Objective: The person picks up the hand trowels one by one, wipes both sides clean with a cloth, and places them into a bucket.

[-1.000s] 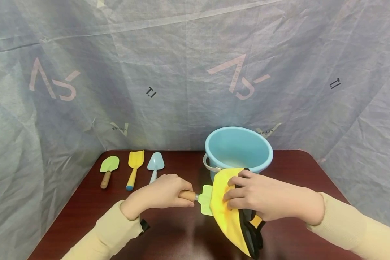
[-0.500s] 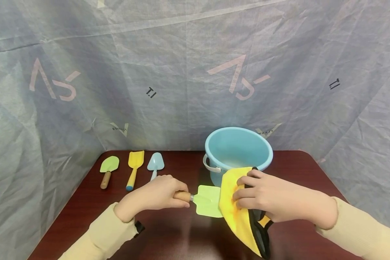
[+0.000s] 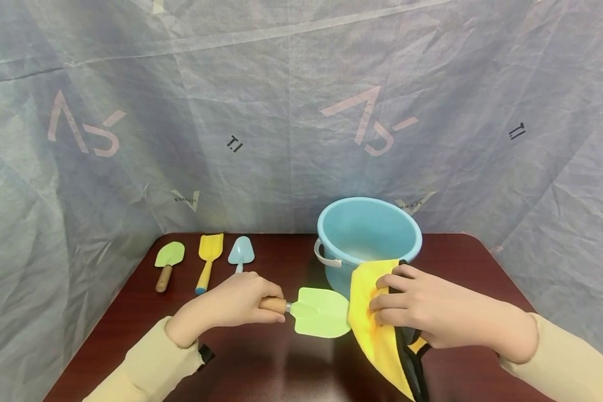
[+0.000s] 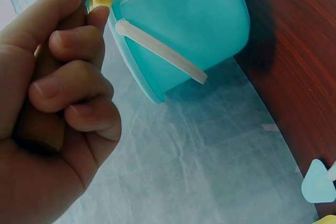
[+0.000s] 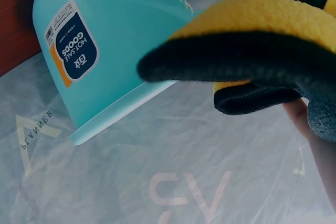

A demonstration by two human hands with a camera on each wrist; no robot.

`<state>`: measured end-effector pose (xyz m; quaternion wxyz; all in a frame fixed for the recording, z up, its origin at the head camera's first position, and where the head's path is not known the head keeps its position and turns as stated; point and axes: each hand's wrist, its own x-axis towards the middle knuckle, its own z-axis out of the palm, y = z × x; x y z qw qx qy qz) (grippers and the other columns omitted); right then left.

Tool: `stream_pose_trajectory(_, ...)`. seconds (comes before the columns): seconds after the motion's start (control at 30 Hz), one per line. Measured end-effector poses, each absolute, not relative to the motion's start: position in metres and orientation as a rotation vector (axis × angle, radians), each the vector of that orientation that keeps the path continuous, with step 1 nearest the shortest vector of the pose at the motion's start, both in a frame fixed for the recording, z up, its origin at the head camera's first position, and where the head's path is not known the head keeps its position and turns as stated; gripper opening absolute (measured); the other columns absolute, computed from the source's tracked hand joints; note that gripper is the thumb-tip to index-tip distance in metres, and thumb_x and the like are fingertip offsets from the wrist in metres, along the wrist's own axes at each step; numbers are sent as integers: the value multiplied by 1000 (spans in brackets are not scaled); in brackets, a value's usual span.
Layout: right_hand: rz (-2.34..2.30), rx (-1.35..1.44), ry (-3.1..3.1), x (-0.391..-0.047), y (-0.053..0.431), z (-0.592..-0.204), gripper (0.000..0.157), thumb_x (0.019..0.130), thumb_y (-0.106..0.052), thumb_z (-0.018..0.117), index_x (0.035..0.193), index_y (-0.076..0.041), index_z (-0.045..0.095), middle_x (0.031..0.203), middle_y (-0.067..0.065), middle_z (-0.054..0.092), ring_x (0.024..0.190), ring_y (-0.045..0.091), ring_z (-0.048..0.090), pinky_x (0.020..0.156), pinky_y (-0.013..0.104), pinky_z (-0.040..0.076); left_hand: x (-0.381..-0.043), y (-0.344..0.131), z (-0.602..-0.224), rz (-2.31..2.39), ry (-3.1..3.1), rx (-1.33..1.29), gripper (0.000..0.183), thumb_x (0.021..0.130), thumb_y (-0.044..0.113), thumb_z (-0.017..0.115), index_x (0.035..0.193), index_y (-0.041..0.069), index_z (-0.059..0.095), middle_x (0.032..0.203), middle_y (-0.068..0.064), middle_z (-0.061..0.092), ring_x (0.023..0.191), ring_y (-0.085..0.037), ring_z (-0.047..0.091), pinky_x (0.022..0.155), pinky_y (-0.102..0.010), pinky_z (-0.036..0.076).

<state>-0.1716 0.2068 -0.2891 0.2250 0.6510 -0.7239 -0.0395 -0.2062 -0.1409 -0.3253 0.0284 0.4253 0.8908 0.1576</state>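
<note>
In the head view my left hand (image 3: 226, 307) grips the wooden handle (image 3: 273, 305) of a small garden shovel. Its light green blade (image 3: 321, 314) points right, above the table. My right hand (image 3: 432, 307) holds a bunched yellow cloth (image 3: 369, 335) with black edging, whose left edge meets the blade's tip. The left wrist view shows curled fingers (image 4: 73, 85) around the handle. Across the right wrist view stretches the thick fuzzy cloth (image 5: 252, 19), covering most of the right hand.
A blue bucket (image 3: 335, 279) with a white handle (image 3: 326, 257) stands behind the cloth. At the left lie a green trowel (image 3: 170, 254), a yellow shovel (image 3: 210, 248) and a light blue shovel (image 3: 241, 251) on the dark red table (image 3: 281, 363). A grey sheet (image 3: 281, 111) hangs behind.
My left hand has drawn the shovel leftward while my right hand and the cloth moved right. The green blade, mostly covered before, is now exposed nearly to its tip.
</note>
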Motion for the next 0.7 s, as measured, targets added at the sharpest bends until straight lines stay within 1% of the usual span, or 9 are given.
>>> stream_pose_trajectory(0.1,-96,1778,-2012,-169,209,-290,62,73,3,13,98,-21,63,105,-10,60,94,19,51,83,35,36,-205,-144,-325,480,2757,1292,15,82,40,70,87,26,68,55,18,38,49,2,33,48,-19,32)
stream_pose_trajectory(0.37,-88,1758,-2013,-164,214,-293,57,76,3,16,98,-20,63,104,-8,60,94,20,52,85,36,36,-202,-155,-322,524,2786,1262,13,83,42,69,84,29,65,55,19,35,49,2,31,47,-19,30)
stream_pose_trajectory(0.53,-54,1720,-2036,-161,221,-296,57,77,3,15,99,-21,63,105,-10,60,95,21,53,85,36,35,-199,-162,-318,520,2815,1234,13,83,41,69,85,28,66,55,19,34,49,3,29,46,-18,28)
stream_pose_trajectory(0.6,-29,1701,-2069,-160,224,-297,60,74,4,15,100,-22,63,107,-11,60,97,20,52,86,36,33,-199,-165,-316,528,2818,1214,14,83,41,68,86,28,66,55,19,33,49,2,28,46,-18,27)
stream_pose_trajectory(0.7,36,1670,-2128,-159,230,-300,65,60,7,20,100,-22,62,111,-11,59,101,21,52,88,36,30,-198,-168,-313,524,2830,1197,14,84,42,68,84,28,65,54,18,31,48,2,26,47,-18,27)
